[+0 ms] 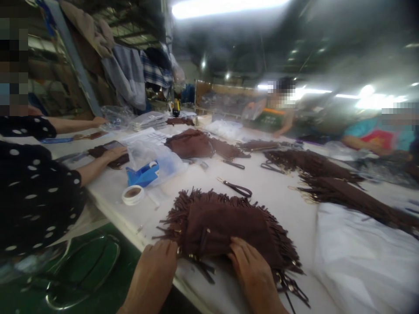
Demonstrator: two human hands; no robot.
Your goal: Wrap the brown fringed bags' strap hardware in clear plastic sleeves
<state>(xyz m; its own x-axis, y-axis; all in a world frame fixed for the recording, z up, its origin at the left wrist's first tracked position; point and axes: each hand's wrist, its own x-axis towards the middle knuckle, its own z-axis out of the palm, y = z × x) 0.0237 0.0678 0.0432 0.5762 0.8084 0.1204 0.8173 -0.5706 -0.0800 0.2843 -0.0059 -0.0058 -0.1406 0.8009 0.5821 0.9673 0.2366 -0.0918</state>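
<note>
A brown suede fringed bag (225, 222) lies flat on the white table (278, 192) right in front of me. My left hand (157, 266) rests at the bag's near left corner, fingers curled on its edge by a metal ring. My right hand (252, 270) lies on the bag's lower middle, fingers pressed down on the suede. Dark fringe strands and metal clasps (290, 285) spill out to the right of that hand.
A person in a dotted black sleeve (36, 196) sits at my left, hand on a brown piece (113, 157). Tape roll (133, 194), blue tape dispenser (143, 174), plastic bags, brown straps (237, 188), more fringed bags (314, 165) and white cloth (366, 253) cover the table. Other people work beyond.
</note>
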